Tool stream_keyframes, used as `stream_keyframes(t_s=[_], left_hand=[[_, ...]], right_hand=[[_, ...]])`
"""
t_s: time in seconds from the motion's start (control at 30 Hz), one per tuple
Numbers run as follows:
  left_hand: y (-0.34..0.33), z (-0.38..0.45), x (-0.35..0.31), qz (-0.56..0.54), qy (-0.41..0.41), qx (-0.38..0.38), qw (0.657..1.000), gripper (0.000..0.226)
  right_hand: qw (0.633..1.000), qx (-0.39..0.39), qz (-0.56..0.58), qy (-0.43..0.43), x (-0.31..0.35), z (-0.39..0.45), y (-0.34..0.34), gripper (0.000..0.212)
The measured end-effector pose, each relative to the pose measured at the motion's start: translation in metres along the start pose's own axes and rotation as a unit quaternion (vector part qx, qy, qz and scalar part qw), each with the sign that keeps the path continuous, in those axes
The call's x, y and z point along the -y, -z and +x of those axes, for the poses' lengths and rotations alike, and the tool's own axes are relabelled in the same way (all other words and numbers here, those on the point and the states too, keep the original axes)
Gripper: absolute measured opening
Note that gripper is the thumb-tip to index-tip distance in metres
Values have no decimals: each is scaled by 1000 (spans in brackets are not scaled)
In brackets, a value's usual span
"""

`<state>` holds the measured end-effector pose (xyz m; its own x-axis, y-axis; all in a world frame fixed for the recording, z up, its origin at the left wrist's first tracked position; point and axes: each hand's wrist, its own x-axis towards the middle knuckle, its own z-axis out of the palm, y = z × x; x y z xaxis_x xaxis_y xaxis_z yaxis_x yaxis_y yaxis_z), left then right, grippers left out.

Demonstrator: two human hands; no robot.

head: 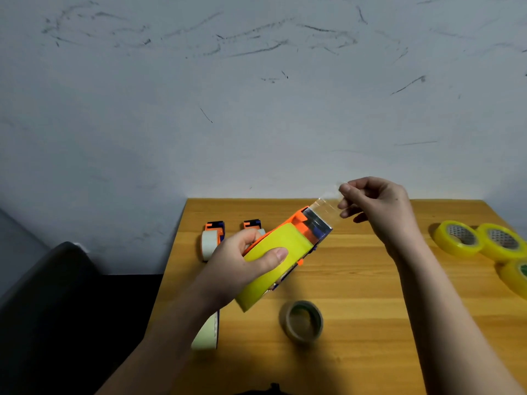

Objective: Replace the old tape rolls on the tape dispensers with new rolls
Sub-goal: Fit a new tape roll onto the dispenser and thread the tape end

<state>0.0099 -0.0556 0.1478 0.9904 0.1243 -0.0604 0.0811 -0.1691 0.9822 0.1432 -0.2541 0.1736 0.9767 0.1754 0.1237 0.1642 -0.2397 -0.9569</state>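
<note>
My left hand (242,263) grips an orange tape dispenser (299,223) with a yellow tape roll (273,266) mounted on it, held tilted above the wooden table (356,280). My right hand (376,203) pinches the free end of the clear tape strip (328,202), stretched from the dispenser's front edge. An empty brown cardboard core (302,322) lies on the table below the dispenser. Two more dispensers (214,238) (253,225) with whitish rolls stand behind my left hand. Another whitish roll (206,333) shows under my left forearm.
Three new yellow tape rolls (457,238) (503,240) (517,276) lie at the table's right edge. A dark chair back (51,295) stands left of the table. A scuffed white wall (256,95) rises right behind the table.
</note>
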Motion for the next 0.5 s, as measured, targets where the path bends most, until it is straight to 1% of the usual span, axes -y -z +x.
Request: stream_keyframes(t_s=[0.1,0.27,0.37,0.5], left_hand=[[-3,0,-3,-7,-6,-9,1000,21],[-3,-1,-4,1,-21,-40,999,23],[-3,-2,-5,1,-24,-36,999,23],[-1,-2,-6,-6,-35,-36,999,22]], right_hand=[[1000,-11,-4,3,-2,3,0,8],[998,-53,32,-13,-6,3,0,7],[999,-44,25,-16,-4,4,2,8],[999,-1,4,-45,-1,7,6,11]])
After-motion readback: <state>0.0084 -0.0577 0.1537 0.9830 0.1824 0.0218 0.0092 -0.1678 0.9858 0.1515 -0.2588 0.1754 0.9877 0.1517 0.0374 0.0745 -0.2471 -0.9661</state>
